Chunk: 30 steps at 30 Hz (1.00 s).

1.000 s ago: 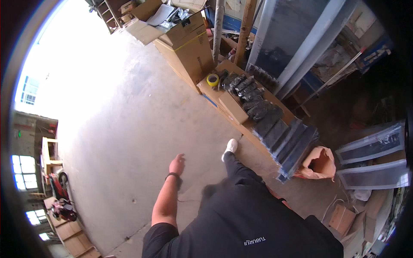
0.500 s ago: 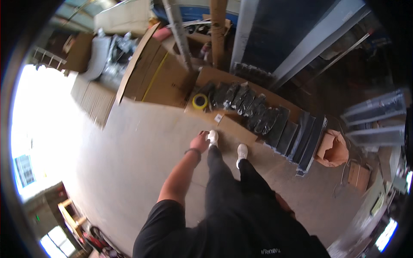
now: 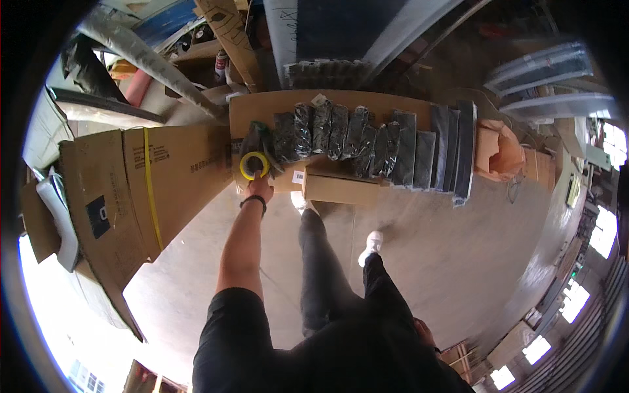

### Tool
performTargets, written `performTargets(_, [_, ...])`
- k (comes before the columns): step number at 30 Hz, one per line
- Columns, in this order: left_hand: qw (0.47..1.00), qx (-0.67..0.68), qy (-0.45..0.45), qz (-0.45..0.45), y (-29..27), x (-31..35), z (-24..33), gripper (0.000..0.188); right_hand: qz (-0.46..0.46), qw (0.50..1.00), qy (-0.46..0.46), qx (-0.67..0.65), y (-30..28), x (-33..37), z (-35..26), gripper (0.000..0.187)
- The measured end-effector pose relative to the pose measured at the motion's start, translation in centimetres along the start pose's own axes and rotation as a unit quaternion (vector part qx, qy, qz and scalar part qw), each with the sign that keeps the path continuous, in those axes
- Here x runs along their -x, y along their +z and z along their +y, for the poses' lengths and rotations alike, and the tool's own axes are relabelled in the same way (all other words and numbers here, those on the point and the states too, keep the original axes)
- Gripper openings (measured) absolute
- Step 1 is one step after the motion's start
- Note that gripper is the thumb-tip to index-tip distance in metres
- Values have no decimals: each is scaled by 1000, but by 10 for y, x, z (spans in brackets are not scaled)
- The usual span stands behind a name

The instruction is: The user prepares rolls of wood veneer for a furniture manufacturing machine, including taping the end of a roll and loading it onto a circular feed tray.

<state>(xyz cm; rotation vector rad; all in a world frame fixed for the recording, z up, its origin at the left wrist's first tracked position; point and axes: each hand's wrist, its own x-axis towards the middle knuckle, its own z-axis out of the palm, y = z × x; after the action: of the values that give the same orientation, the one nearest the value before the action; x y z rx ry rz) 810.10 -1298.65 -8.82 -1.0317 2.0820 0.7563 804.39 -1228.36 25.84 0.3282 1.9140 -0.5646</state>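
Observation:
A roll of yellow tape (image 3: 254, 156) lies at the left end of a cardboard-topped surface (image 3: 262, 105). My left hand (image 3: 259, 188) reaches to its near rim, one stretched finger overlapping the edge; the hand's underside is hidden. Behind the roll is a dark bundle with a green end (image 3: 257, 133). Several black plastic-wrapped packets (image 3: 339, 131) lie in a row to the right, followed by flat dark panels (image 3: 426, 157). A closed cardboard box (image 3: 341, 188) stands in front. My right hand (image 3: 424, 333) hangs by my side, mostly hidden by my body, its fingers not made out.
A large carton with a yellow strap (image 3: 149, 190) stands at the left, beside the surface. An open brown paper bag (image 3: 501, 150) stands at the right end. Behind are a wooden post (image 3: 232, 42) and a tall framed panel (image 3: 334, 33). Concrete floor (image 3: 445, 255) lies around my feet.
My left hand has moved forward to the yellow tape roll. My view has turned and come closer to the row of packets; my feet have stepped.

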Motion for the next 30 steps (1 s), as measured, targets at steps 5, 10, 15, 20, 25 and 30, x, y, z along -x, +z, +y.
performTargets(5, [995,40,8,91,13,74,-4,50,27,997,54,-53,6,1,44,51])
performTargets(10, [991,30,40,124,43,145,-6,46,47,999,6,-22,8,-4,93,49])
performTargets(15, [977,48,34,203,79,192,39,44,92,991,-75,-61,6,-39,200,43])
performTargets(20, [876,176,150,423,98,251,139,40,106,939,-38,-324,-14,-84,328,42])
performTargets(25, [844,480,228,75,107,312,338,17,136,886,-34,-442,-93,-72,398,43])
performTargets(30, [727,555,373,-155,173,403,538,8,266,842,-219,-414,-243,-41,335,37])
